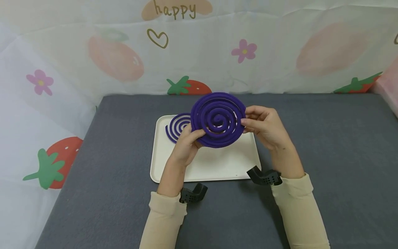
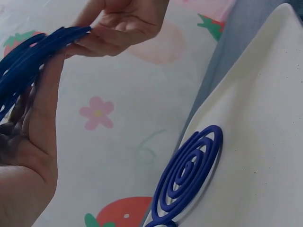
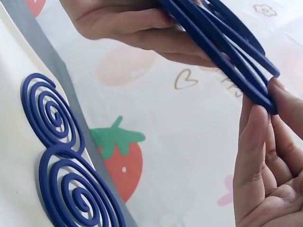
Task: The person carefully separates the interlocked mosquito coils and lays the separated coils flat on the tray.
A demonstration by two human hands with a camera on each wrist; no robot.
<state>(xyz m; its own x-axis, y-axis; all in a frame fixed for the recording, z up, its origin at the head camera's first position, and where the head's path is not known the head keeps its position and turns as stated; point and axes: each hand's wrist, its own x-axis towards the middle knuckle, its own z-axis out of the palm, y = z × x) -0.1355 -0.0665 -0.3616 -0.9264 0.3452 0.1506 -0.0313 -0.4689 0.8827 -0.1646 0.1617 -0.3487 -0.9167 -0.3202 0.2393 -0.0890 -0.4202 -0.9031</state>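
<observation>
A purple spiral coil (image 1: 219, 120), thick and layered along its edge, is held up over the tray, its round face toward the head camera. My left hand (image 1: 186, 146) grips its lower left side, thumb across the front and the other fingers behind. At the right rim, the thumb and fingers of my right hand (image 1: 264, 126) pinch the coil. The right wrist view shows the coil edge-on, with several strands and gaps between them. Below, two thinner-looking joined spirals (image 3: 84, 203) lie on the tray; in the head view the held coil partly hides them.
The cream rectangular tray (image 1: 224, 167) sits on a grey cloth-covered table (image 1: 109, 166). Behind and to the left hangs a white cloth (image 1: 267, 76) printed with strawberries, flowers and hearts. Each wrist wears a black camera mount (image 1: 264, 176) close above the table.
</observation>
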